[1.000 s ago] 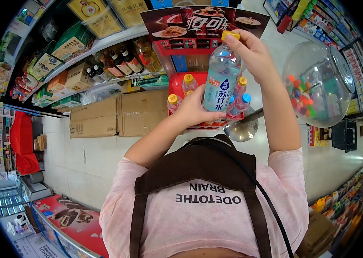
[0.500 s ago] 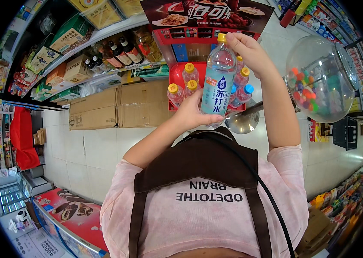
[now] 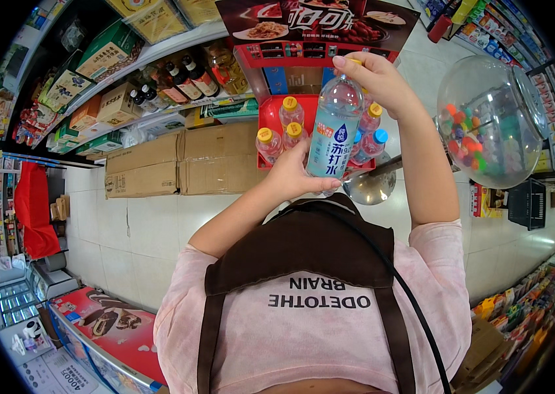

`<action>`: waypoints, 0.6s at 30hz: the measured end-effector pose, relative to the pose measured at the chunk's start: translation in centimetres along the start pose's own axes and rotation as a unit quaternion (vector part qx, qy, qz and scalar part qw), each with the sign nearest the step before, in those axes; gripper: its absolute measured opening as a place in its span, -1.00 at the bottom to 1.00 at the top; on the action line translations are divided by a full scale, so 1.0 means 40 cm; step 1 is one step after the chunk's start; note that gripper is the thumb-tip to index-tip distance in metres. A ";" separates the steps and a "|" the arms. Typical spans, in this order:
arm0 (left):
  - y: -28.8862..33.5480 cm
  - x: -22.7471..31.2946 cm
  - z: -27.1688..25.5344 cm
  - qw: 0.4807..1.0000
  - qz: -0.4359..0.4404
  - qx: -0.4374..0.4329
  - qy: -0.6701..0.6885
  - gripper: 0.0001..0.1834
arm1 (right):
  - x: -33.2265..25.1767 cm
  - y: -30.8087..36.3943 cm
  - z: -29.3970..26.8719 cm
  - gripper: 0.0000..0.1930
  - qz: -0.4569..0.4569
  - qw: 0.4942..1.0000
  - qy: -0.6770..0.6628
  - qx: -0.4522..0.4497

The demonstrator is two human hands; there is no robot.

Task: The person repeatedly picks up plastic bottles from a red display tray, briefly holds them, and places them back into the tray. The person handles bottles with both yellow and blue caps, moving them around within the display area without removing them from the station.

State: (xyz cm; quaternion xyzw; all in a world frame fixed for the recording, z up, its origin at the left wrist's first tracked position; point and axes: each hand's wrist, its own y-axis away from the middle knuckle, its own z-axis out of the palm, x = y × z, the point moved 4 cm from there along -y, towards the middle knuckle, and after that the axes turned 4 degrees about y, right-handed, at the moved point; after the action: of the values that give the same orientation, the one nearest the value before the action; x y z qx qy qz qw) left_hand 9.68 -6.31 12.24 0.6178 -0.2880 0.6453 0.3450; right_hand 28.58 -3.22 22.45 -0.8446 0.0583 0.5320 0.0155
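Observation:
A clear plastic bottle (image 3: 334,134) with a pale blue label stands tilted slightly in front of my chest, its yellow cap at the top. My left hand (image 3: 296,172) is wrapped round its lower part, thumb across the front near the base. Up at the neck, my right hand (image 3: 377,77) grips the yellow cap and covers most of it. Behind the bottle, a red display stand (image 3: 266,118) holds several small bottles; those with yellow caps (image 3: 292,113) are on the left, and one with a blue cap (image 3: 377,146) is at the right.
Cardboard boxes (image 3: 182,161) lie along the shelf (image 3: 179,56) of bottles and packets on the left. On the right stands a clear globe (image 3: 488,125) with colourful balls, on a metal stand. A red-topped freezer (image 3: 110,322) sits at the lower left, a black basket (image 3: 527,202) at the right.
My right hand has shifted over the cap, its fingers now covering more of it. The bottle has turned slightly, its label facing more to the right. My left hand stays round it.

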 end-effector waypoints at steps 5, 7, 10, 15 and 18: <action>-0.012 0.013 -0.007 0.999 0.018 0.006 -0.049 -0.10 | -0.027 0.015 -0.005 -0.63 -0.025 0.999 -0.024 0.038; -0.019 0.047 -0.007 0.998 0.013 -0.003 -0.064 -0.10 | -0.039 0.025 -0.008 -0.66 -0.052 0.996 -0.046 0.052; -0.033 0.071 -0.015 0.997 0.065 -0.003 -0.039 -0.14 | -0.077 0.044 -0.012 -0.73 -0.107 0.991 -0.019 0.075; -0.059 0.110 -0.032 0.983 0.183 -0.020 0.008 -0.27 | -0.133 0.069 -0.017 -0.63 -0.199 0.971 0.008 0.129; -0.083 0.115 -0.047 0.976 0.218 0.002 0.011 -0.26 | -0.146 0.062 -0.024 -0.65 -0.240 0.957 0.038 0.155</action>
State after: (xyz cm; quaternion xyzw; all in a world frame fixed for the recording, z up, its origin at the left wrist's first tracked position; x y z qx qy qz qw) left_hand 11.20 -2.43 16.51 0.5340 -0.4106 0.7122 0.1973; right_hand 26.65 -5.29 28.22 -0.8404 -0.0640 0.4647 0.2715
